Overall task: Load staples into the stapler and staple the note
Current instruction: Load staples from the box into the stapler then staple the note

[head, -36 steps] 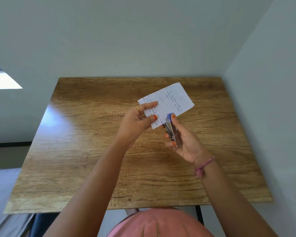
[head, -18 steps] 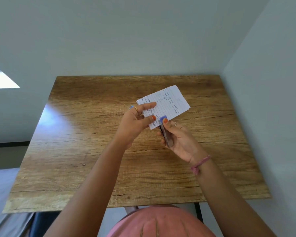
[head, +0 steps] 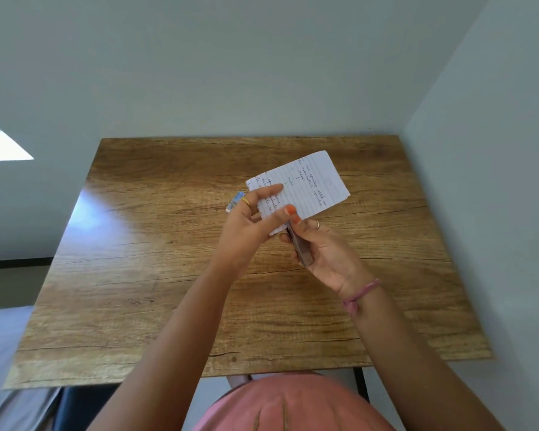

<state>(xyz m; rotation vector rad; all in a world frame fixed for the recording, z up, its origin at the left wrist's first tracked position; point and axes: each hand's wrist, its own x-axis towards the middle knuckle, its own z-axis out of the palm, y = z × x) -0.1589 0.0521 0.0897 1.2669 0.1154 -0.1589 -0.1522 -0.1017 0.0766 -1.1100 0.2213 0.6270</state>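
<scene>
A white lined note (head: 311, 185) with blue handwriting is held above the wooden table (head: 168, 275), pinched at its near left part by my left hand (head: 249, 225). My right hand (head: 324, 253) grips a small metal stapler (head: 297, 247) whose front end sits at the note's near corner, under my thumbs. The stapler's blue tip is hidden by the paper and thumbs. A small blue and white box (head: 235, 200), probably the staple box, peeks out on the table behind my left hand.
The table stands in a corner, with a pale wall behind it and another (head: 495, 181) close along its right edge. A grey bed or cushion (head: 3, 353) lies at the lower left. A black table leg (head: 363, 384) shows under the near edge.
My right hand has moved the stapler left and forward onto the note's near corner. Its blue tip, seen earlier, is now covered. The small box has come into view behind my left hand.
</scene>
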